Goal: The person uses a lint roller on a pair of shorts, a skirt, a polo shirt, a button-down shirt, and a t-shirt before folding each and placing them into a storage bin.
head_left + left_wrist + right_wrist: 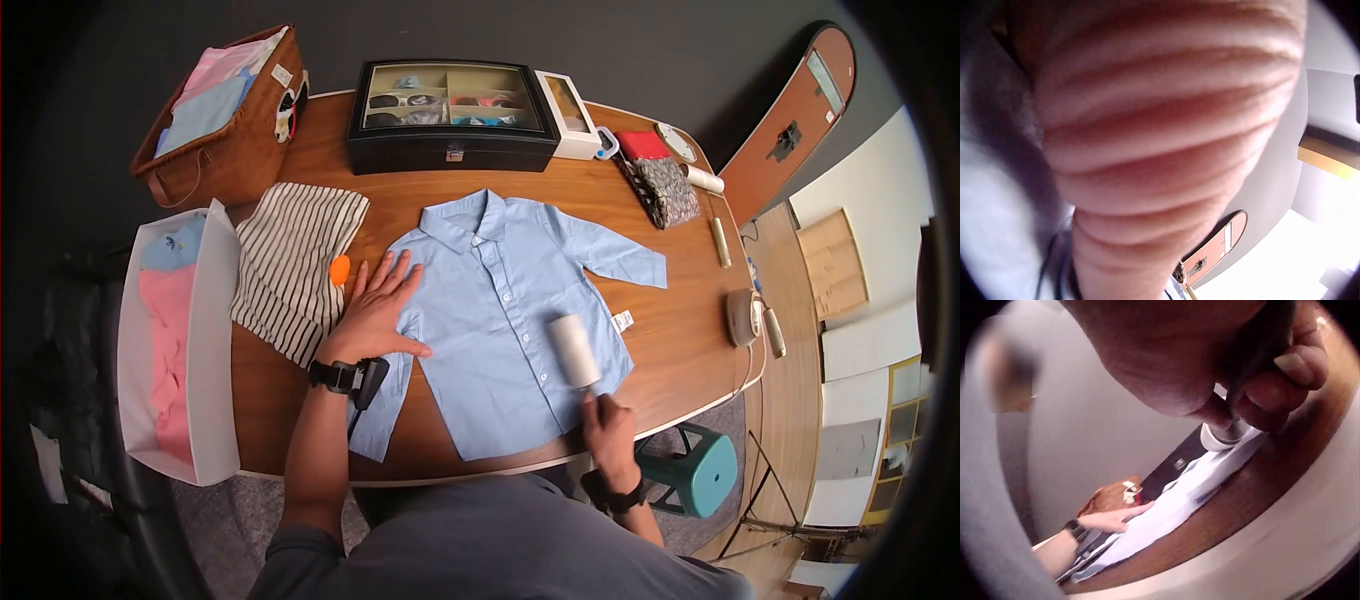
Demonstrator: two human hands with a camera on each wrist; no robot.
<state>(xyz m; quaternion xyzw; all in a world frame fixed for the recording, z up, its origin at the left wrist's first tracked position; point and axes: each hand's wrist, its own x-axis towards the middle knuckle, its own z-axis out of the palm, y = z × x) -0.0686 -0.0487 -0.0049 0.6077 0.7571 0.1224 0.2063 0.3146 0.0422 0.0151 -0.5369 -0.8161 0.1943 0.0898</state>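
A light blue button-up shirt (480, 320) lies spread on the wooden table, its collar toward the far side. My right hand (610, 432) grips the handle of a white lint roller (573, 350), whose roll is over the shirt's lower right part. In the right wrist view the curled fingers (1275, 394) hold the handle above the roll (1219, 439). My left hand (375, 312), fingers spread, rests on the shirt's left edge and sleeve, beside an orange round item (340, 270). The left wrist view shows mostly the skin of the left hand (1160, 137).
A striped garment (295, 260) and a white bin (215, 350) of clothes lie left. Behind are a brown basket (240, 130), a black glasses case (450, 145) and a white box (575, 145). Folded cloth (662, 185), small rolls and a corded device (742, 318) are right; a teal stool (705, 475) stands below.
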